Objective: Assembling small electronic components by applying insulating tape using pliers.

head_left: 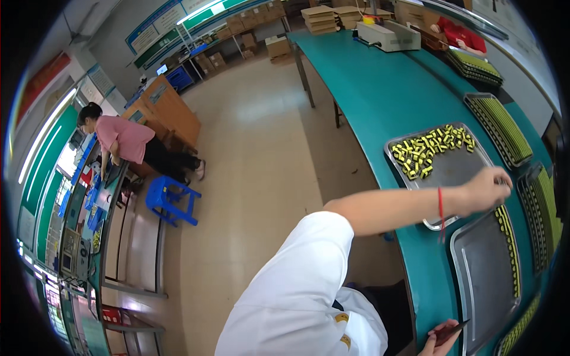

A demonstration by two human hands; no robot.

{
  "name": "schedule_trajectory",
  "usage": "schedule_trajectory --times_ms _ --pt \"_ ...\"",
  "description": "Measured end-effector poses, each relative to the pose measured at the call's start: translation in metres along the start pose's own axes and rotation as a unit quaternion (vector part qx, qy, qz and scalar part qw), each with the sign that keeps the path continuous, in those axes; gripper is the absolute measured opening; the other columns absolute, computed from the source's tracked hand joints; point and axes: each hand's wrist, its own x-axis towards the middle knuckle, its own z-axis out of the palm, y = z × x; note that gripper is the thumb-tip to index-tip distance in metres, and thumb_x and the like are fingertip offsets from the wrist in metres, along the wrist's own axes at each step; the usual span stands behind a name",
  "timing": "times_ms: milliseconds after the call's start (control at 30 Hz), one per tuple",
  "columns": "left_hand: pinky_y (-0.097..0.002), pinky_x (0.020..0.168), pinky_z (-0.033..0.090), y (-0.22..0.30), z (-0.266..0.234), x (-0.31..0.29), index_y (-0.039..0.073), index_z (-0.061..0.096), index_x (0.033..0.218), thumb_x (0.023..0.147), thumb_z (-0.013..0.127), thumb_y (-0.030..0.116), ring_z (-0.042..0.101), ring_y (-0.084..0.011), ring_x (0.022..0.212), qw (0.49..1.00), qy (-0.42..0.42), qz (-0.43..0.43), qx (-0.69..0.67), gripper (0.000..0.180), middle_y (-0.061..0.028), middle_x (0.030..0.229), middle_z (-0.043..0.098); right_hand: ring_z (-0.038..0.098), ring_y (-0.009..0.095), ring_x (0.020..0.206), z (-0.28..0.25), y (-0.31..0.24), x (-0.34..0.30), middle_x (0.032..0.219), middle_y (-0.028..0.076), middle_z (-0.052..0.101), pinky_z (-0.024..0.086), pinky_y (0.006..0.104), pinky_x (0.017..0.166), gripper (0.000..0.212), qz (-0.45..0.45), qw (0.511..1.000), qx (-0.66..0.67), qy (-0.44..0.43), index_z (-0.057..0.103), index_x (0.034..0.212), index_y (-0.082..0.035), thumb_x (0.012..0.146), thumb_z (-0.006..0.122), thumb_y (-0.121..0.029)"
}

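Observation:
My left hand (488, 188), with a red string on the wrist, reaches over the gap between two metal trays. Its fingers are curled together at the near end of a row; whatever is between them is hidden. Beneath that forearm lies a tray (454, 172) with many loose yellow-and-black small block-shaped parts (424, 151) heaped on its far left side. Closer to me, a second tray (484, 279) carries a single line of such parts (509, 249) along its right side. My right hand (440, 339), at the lower edge, grips a thin dark pointed object (450, 333).
Trays filled with rows of parts (499, 127) line the green table's (380, 89) right side. A grey box-shaped device (389, 35) stands at its far end. A person in red sits beyond; another in pink (126, 139) bends over a left bench, beside a blue stool (172, 199).

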Motion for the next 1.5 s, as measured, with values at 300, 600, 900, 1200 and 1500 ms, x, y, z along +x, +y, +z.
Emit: schedule_trajectory --times_ms 300,600,900,1200,1500 --pt "-0.0241 0.051 0.035 -0.039 0.107 -0.111 0.005 0.054 0.114 0.099 0.057 0.024 0.039 -0.0056 0.059 0.92 -0.14 -0.154 -0.331 0.024 0.0002 0.08 0.048 0.051 0.021 0.079 -0.012 0.018 -0.011 0.096 0.014 0.055 0.047 0.0342 0.074 0.028 -0.015 0.998 0.041 0.048 0.051 0.111 0.004 0.084 0.047 0.007" --pt "-0.0235 0.08 0.048 -0.062 0.092 -0.15 0.001 0.06 0.118 0.092 0.068 0.008 0.056 -0.0084 0.093 0.999 -0.03 -0.019 0.004 0.028 -0.0033 0.107 0.057 0.053 0.013 0.068 0.017 0.001 -0.007 0.08 0.006 0.054 0.046 0.0252 0.061 0.027 0.065 0.98 0.135 0.13 0.053 0.096 0.002 0.076 0.036 0.011" --pt "-0.0229 0.055 0.041 -0.076 0.104 -0.158 0.001 0.065 0.112 0.079 0.076 -0.003 0.05 -0.0112 0.068 0.97 -0.094 0.125 0.186 0.035 -0.008 0.097 0.059 0.07 0.039 0.083 -0.005 -0.057 -0.01 0.092 0.025 0.062 0.06 0.0372 0.056 0.045 0.241 0.833 0.485 -0.109 0.049 0.108 0.005 0.064 0.038 0.009" --pt "-0.0209 0.056 0.042 -0.079 0.116 -0.171 -0.003 0.067 0.108 0.076 0.073 -0.006 0.056 -0.0118 0.072 0.955 -0.125 0.156 0.219 0.032 -0.0116 0.094 0.06 0.069 0.034 0.075 -0.013 -0.048 -0.013 0.089 0.025 0.063 0.057 0.034 0.05 0.041 0.263 0.794 0.512 -0.196 0.049 0.104 0.004 0.064 0.039 0.007" --pt "-0.0271 0.059 0.051 -0.081 0.117 -0.172 -0.002 0.068 0.109 0.066 0.069 -0.018 0.061 -0.019 0.072 0.95 -0.112 0.18 0.23 0.046 -0.0119 0.091 0.059 0.067 0.027 0.067 -0.002 -0.043 -0.015 0.084 0.021 0.063 0.052 0.0297 0.046 0.037 0.239 0.821 0.497 -0.145 0.051 0.102 0.003 0.066 0.04 0.006"
